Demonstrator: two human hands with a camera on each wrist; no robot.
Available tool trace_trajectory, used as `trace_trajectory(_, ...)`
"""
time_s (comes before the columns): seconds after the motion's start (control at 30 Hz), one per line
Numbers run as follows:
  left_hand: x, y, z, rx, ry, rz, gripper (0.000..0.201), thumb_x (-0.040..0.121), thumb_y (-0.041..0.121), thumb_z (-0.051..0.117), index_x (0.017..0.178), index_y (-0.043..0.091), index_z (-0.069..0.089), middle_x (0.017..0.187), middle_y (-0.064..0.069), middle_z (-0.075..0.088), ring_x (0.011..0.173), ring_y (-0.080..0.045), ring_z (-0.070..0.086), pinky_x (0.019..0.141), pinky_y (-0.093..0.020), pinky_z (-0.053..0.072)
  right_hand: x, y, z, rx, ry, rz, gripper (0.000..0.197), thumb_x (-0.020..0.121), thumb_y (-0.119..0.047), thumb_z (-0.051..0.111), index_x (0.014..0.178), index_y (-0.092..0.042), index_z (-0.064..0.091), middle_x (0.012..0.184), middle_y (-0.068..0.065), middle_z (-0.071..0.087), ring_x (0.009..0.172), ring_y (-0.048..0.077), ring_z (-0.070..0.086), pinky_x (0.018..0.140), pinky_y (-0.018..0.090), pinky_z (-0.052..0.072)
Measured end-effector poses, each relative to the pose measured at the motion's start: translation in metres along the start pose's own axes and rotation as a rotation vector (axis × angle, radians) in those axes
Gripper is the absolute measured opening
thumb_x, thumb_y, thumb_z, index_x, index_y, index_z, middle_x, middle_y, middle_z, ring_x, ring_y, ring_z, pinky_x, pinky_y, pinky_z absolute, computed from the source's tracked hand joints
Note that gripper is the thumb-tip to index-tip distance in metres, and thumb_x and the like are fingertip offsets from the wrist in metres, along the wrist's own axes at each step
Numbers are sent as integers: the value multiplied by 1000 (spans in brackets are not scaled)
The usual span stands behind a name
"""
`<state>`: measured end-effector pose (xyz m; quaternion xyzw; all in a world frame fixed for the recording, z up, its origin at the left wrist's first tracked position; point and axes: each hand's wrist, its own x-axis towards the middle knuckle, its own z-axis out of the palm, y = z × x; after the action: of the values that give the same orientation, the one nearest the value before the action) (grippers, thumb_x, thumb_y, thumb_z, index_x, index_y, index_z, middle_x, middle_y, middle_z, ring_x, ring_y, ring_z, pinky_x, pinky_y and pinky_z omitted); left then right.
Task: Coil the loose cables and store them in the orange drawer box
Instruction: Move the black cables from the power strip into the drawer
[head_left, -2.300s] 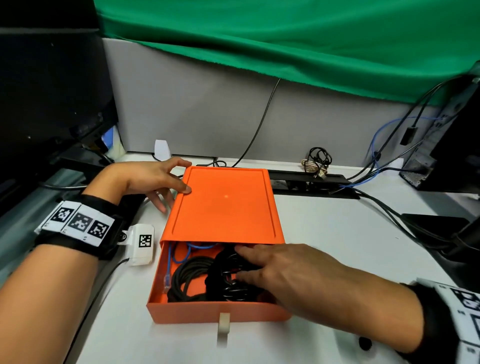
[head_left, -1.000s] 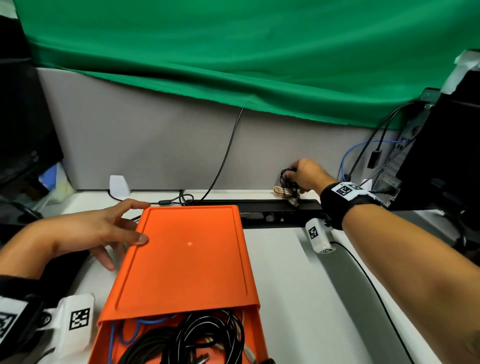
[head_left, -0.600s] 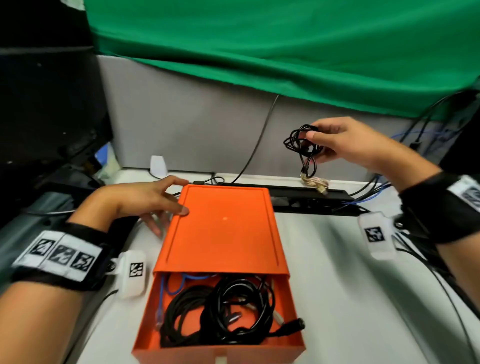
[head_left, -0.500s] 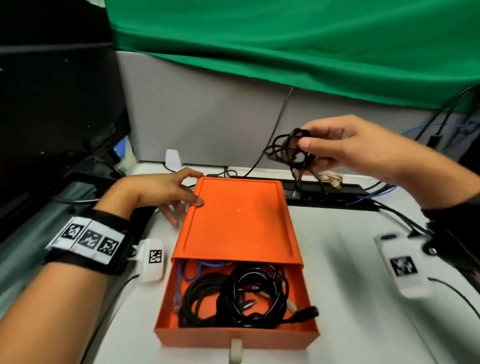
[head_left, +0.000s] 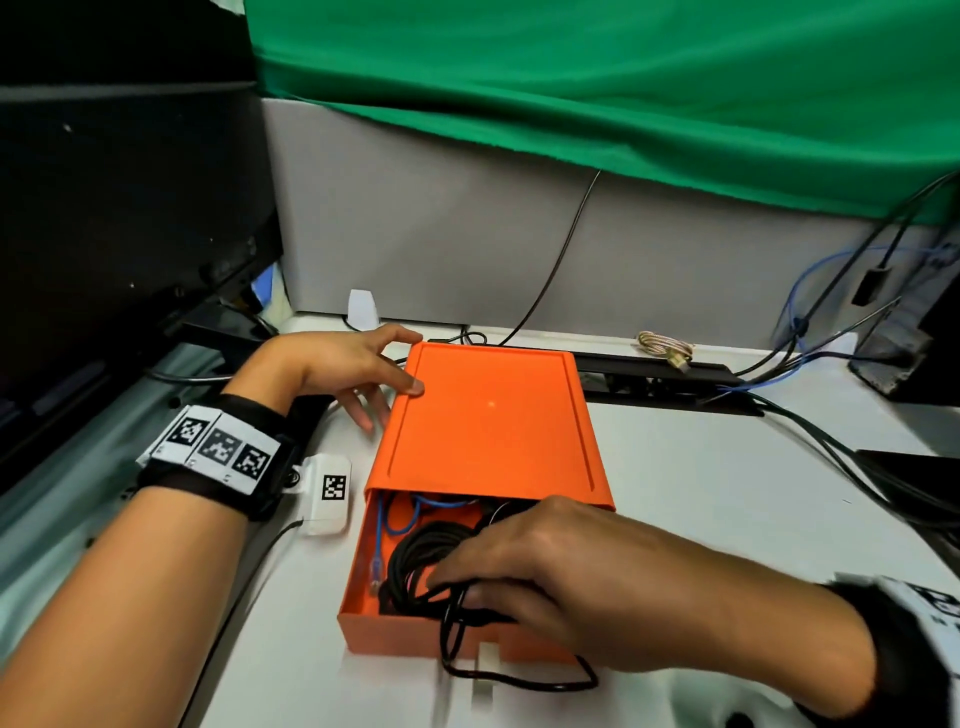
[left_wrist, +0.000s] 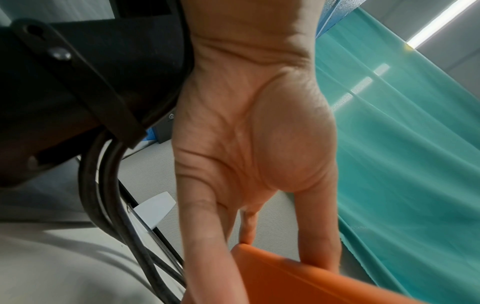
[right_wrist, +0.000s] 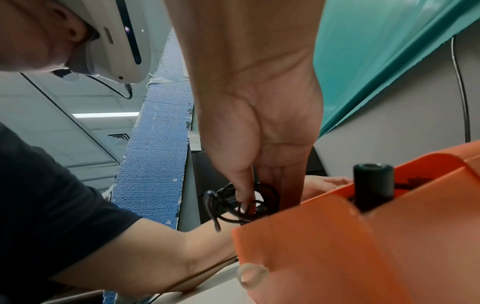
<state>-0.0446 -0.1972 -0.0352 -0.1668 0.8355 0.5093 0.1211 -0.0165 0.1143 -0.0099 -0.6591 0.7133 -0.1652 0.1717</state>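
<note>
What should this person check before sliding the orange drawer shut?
1. Drawer open, cover held: ok; left hand rests on the cover's far corner.
2. Thin black cable fully inside: not ok; a loop hangs over the front wall.
3. Right hand out of the drawer: not ok; it is in the drawer on the cables.
4. Blue cable inside: ok.
5. All loose cables stored: not ok; a gold cable lies by the back wall.

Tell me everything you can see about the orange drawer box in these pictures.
The orange drawer box looks like matte plastic: a flat sleeve with a recessed top, and a drawer pulled out toward the person, with a pale pull tab at its front. It lies flat on the white desk. The left hand rests fingers on its far left corner; the right hand presses black cables into the drawer. One loop hangs over the front.
</note>
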Motion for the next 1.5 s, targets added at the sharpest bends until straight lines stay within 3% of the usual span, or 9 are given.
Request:
trace_trajectory(0.17,-1,0,-1,-9,-14,-5,74,87,15,77,145,33,35,110,-15,75,78,-31,73,67,-43,63,1,-2,-4,37,-75,11,30,105,-25,51,132,-29,63,131,-17,65,115,2,61,98,29,49)
trace_trajectory(0.37,0,-1,-2,-6,-19,-4,73,87,15,77,144,34,35,110,-14,75,79,-30,73,67,-44,63,-2,-2,-8,127,-118,-4,29,104,-24,54,130,-28,65,129,-19,65,112,-9,59,92,11,43)
trace_trajectory(0.53,3,-3,-2,-8,-18,1,73,87,15,77,144,33,35,108,-13,74,78,-30,73,67,-44,62,0,-6,-24,133,109,32,28,103,-26,55,128,-33,67,119,-20,71,107,-6,64,92,20,49)
trace_trajectory(0.63,4,-5,-2,-10,-8,9,73,87,15,77,144,33,36,104,-10,75,76,-29,72,69,-46,63,12,-9,-25,-86,232,-86,34,102,-24,54,133,-29,64,125,-12,70,113,5,65,93,28,51)
trace_trajectory(0.73,3,-4,-3,-6,-17,9,72,87,16,77,144,33,36,107,-13,75,78,-30,73,71,-47,63,32,-3,-2,-369,57,-123,43,100,-18,51,141,-28,56,126,-4,70,110,23,66,77,43,58)
trace_trajectory(0.9,2,-3,-2,4,-23,6,72,88,17,76,144,33,35,113,-16,73,80,-31,74,69,-44,63,39,7,25,-772,-35,-119,42,96,-22,30,120,-19,65,84,-8,72,92,19,60,79,30,38)
trace_trajectory(1.03,1,-3,-2,1,-23,-2,72,88,17,76,145,33,34,115,-16,72,83,-32,74,69,-44,63,43,8,33,-874,-60,-92,48,92,-20,27,115,-19,69,84,-8,68,86,17,60,75,28,49)
trace_trajectory(1.33,2,-3,-3,5,-23,0,72,89,16,75,145,33,33,113,-15,73,83,-33,75,69,-45,63,31,-9,4,-520,-275,7,46,104,-36,34,140,-13,50,119,4,44,97,17,38,89,39,41)
trace_trajectory(1.5,3,-4,-2,-2,-18,-1,74,88,16,76,146,33,33,110,-12,75,82,-33,74,65,-42,62,42,9,-4,-353,-176,-12,37,101,-14,51,134,-25,63,108,-3,47,88,13,45,67,34,43)
